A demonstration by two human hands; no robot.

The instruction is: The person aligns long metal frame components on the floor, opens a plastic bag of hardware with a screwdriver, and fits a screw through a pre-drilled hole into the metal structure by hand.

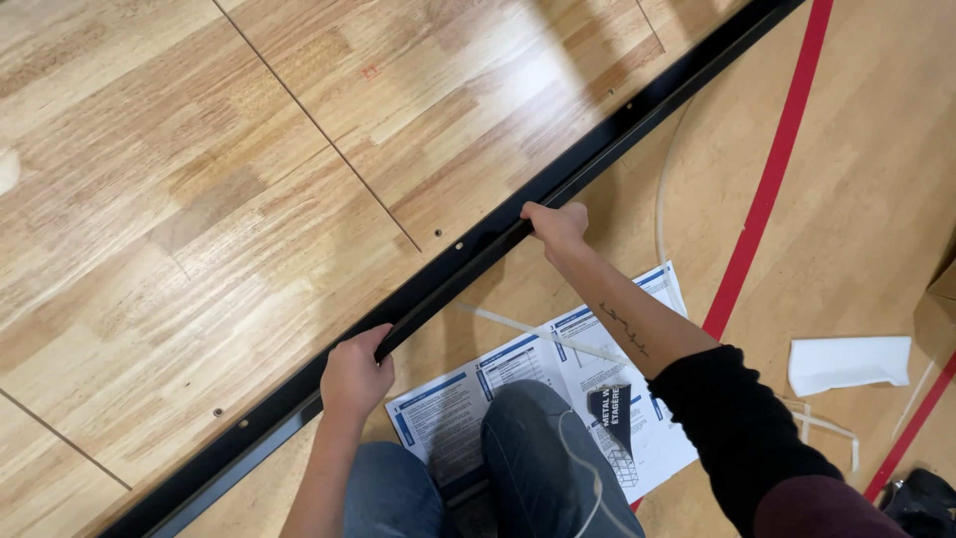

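Observation:
A long black metal rail (637,125) runs diagonally from the lower left to the upper right, lying along the edge of light wooden boards (199,199). My left hand (352,376) is closed around the rail at its lower part. Farther up, my right hand (555,227) grips the same rail, its forearm reaching out of a black sleeve. I kneel behind the rail; my knee in blue jeans (538,448) rests on a printed instruction sheet (543,374).
The wooden boards have small holes near the rail. A red line (772,174) crosses the gym floor at right. White plastic strapping (662,199) curls beside the sheet. A white paper scrap (846,361) and a cardboard box edge (938,304) lie at right.

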